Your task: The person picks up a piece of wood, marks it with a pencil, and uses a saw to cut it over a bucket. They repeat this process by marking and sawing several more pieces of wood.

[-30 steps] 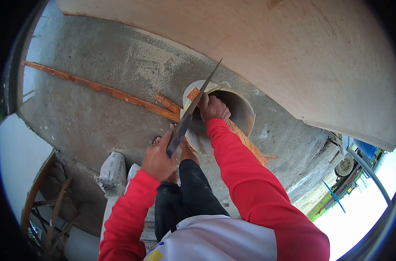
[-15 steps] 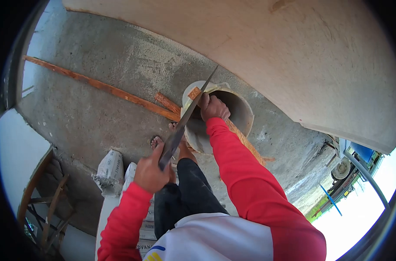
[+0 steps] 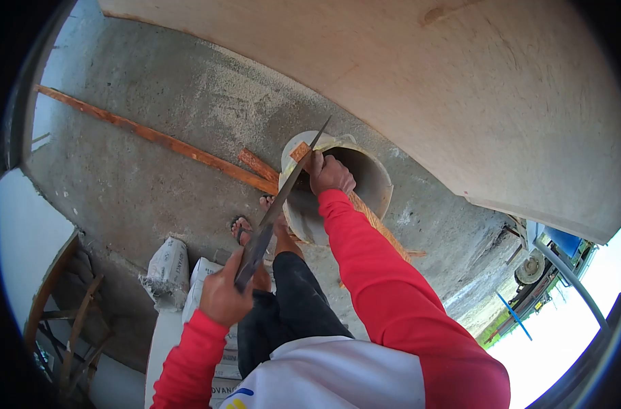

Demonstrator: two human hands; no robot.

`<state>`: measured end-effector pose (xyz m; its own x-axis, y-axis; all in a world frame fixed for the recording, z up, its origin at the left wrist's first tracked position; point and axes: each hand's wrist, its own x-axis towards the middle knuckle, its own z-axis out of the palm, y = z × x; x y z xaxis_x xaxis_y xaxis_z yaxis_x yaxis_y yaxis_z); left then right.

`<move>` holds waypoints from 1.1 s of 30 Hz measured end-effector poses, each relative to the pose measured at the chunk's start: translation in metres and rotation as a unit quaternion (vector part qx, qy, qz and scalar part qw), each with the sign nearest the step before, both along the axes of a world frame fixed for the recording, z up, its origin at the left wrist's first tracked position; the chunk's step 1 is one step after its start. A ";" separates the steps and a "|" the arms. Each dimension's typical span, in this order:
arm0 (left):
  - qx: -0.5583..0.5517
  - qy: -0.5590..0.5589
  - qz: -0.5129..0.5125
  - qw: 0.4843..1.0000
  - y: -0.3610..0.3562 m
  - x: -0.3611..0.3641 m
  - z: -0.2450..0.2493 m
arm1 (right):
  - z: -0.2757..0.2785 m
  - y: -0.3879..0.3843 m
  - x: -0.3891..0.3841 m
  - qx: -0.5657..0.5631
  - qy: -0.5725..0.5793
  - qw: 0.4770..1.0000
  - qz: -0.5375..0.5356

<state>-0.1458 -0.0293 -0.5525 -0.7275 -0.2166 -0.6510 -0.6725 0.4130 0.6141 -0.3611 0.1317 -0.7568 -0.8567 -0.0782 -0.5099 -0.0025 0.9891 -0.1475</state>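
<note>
My left hand (image 3: 226,293) is closed round the handle end of a handsaw (image 3: 275,204), close to my thigh. The long, tapering blade slants up and away, lying across a reddish wooden strip (image 3: 378,221) near its far end. My right hand (image 3: 332,174) grips that strip just beside the blade. The strip rests over the open mouth of a pale round cylinder (image 3: 387,184) standing on the floor. A short stub of the wood (image 3: 299,151) shows beyond the blade. The handle itself is hidden inside my left hand.
A long wooden plank (image 3: 153,135) and a shorter piece (image 3: 257,163) lie on the concrete floor (image 3: 133,198). My sandalled feet (image 3: 241,229) stand beside the cylinder. Printed sacks (image 3: 168,269) sit at lower left. A large pale panel (image 3: 447,88) stretches across the top.
My left hand has drawn the saw back toward my body, down and to the left. My right hand keeps its grip on the wooden strip. The view has shifted slightly.
</note>
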 end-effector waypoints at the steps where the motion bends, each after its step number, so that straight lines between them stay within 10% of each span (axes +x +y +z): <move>1: 0.003 0.009 0.015 1.000 -0.007 0.028 0.042 | -0.001 0.001 0.004 0.004 -0.006 1.000 -0.006; 4: -0.038 0.033 0.005 0.999 -0.008 0.054 0.081 | 0.002 0.000 0.005 0.005 -0.005 1.000 -0.010; 9: -0.031 0.070 0.005 0.997 0.017 -0.087 -0.108 | -0.003 -0.002 0.004 0.001 0.017 1.000 -0.003; 17: -0.048 0.032 -0.018 0.998 -0.012 0.066 0.093 | -0.004 0.001 0.004 -0.004 0.023 1.000 0.001; 24: -0.004 0.048 0.014 0.999 0.016 -0.097 -0.117 | 0.000 -0.004 0.001 0.020 -0.009 1.000 0.003; 31: -0.043 0.027 0.021 0.998 -0.019 0.067 0.068 | 0.000 -0.009 0.006 0.037 0.019 0.999 0.005; 33: -0.030 0.042 0.039 0.998 -0.015 0.066 0.046 | 0.001 -0.008 0.005 0.049 0.014 0.999 0.006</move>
<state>-0.0802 -0.0440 -0.5062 -0.7586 -0.3109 -0.5726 -0.6509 0.3996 0.6455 -0.3556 0.1233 -0.7561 -0.8696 -0.0394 -0.4922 -0.0172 0.9986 -0.0495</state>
